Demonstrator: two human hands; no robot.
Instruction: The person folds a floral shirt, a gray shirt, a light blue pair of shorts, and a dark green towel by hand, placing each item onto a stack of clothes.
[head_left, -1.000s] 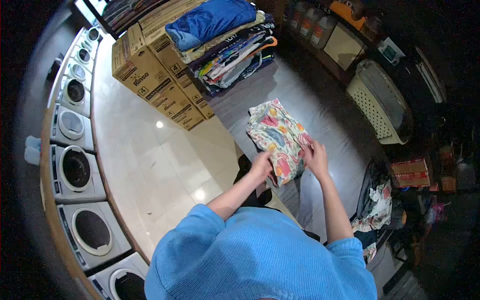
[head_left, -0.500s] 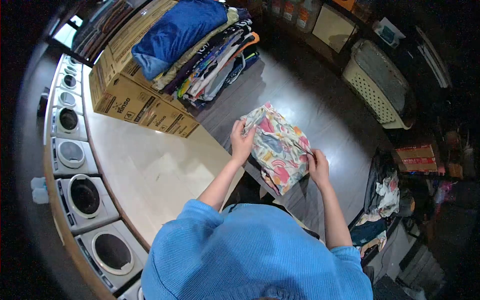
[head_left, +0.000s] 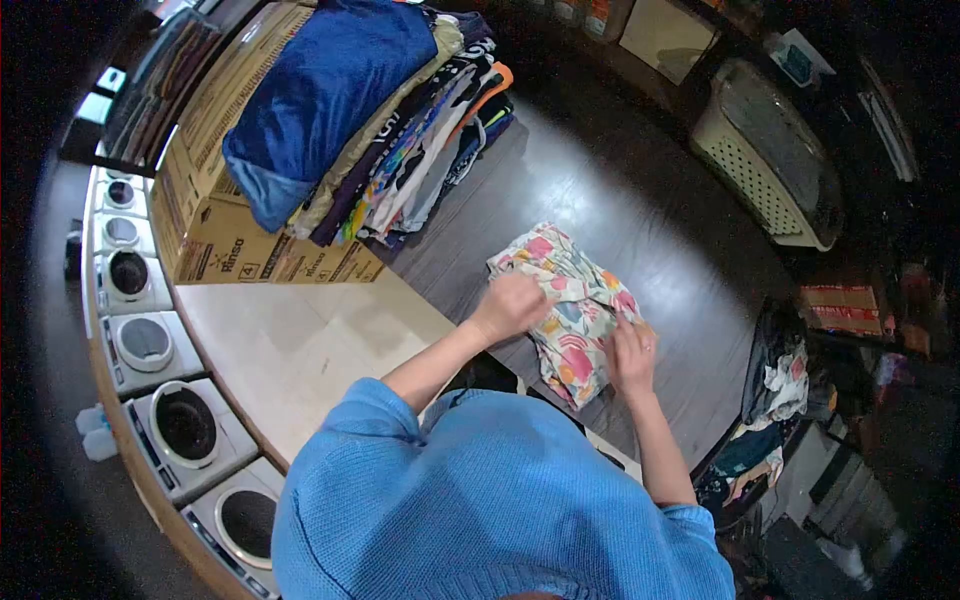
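A white floral-print cloth [head_left: 575, 355] with pink, yellow and grey motifs lies partly folded on the dark tabletop in front of me; what kind of garment it is cannot be made out. My left hand [head_left: 512, 305] is closed on a fold of it near its left side, slightly blurred. At the right edge my right hand [head_left: 632, 355] has its fingers bent together on the fabric, pinching it. A tall stack of folded clothes [head_left: 400, 150] stands farther back on the left, topped by a shiny blue folded cloth [head_left: 330, 90].
Cardboard boxes [head_left: 225, 245] marked Rinso stand beside the clothes stack. A cream perforated laundry basket [head_left: 745, 175] sits at the back right. Loose clothes [head_left: 770, 390] are heaped off to the right. Front-loading machines [head_left: 185, 420] line the left, beyond the pale floor [head_left: 300, 340].
My left hand has moved right and toward me, drawing a fold across the cloth. My right hand has shifted slightly down. The view has also shifted a little.
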